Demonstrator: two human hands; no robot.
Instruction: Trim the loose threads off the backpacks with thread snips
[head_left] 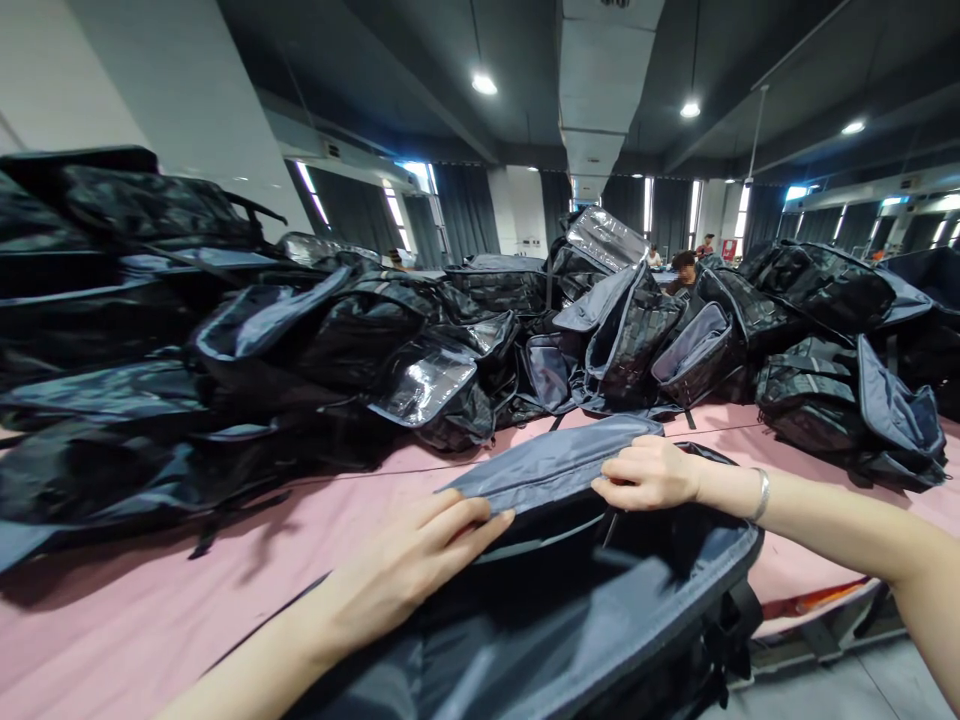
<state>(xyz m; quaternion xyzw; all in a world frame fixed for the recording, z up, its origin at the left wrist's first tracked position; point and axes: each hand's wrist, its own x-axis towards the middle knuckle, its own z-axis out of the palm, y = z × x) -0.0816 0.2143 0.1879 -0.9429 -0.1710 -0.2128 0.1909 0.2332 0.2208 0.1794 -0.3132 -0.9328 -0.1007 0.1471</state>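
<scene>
An unzipped black backpack (570, 620) with grey-blue lining lies in front of me, its main compartment facing up. My left hand (420, 555) grips the near edge of its raised grey flap (555, 462), thumb and fingers pressed together on the cloth. Farther right along that same edge, my right hand (651, 474) is closed in a pinch on the flap, with a bracelet (762, 495) on the wrist. A thin dark strip hangs just below the right fingers. Whatever else lies under the fingertips is hidden.
Pink cloth (262, 540) covers the table. Heaped backpacks (337, 330) stretch along the left and back, some showing shiny clear panels (427, 385). One open backpack (847, 405) lies at the right. A person (684, 270) is behind the heap. The table's edge is at the lower right.
</scene>
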